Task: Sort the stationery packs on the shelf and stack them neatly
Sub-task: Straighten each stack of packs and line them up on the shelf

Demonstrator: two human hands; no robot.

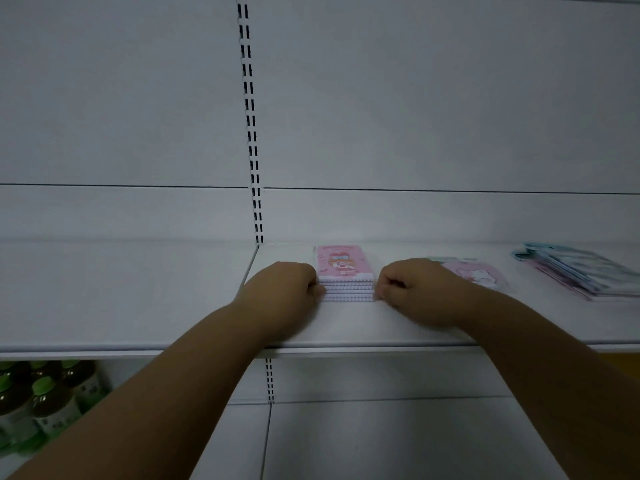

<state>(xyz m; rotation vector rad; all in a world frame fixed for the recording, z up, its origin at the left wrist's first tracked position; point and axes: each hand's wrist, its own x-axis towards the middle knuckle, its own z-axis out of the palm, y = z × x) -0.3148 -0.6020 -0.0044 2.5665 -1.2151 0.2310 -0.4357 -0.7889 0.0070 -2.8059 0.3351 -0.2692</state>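
A neat stack of pink stationery packs [344,268] with a cartoon girl on top lies on the white shelf [138,299]. My left hand [282,289] presses its curled fingers against the stack's left side. On the opposite side my right hand [415,289] does the same, so the stack is squeezed between both hands. A single pink pack with a white bunny [474,271] lies just right of my right hand. Farther right sits a loose, fanned pile of bluish and pink packs [578,271].
A slotted upright [252,133] runs down the white back panel, left of the stack. Below the shelf at the far left stand several bottles with green caps [38,403]. The shelf's front edge passes under my forearms.
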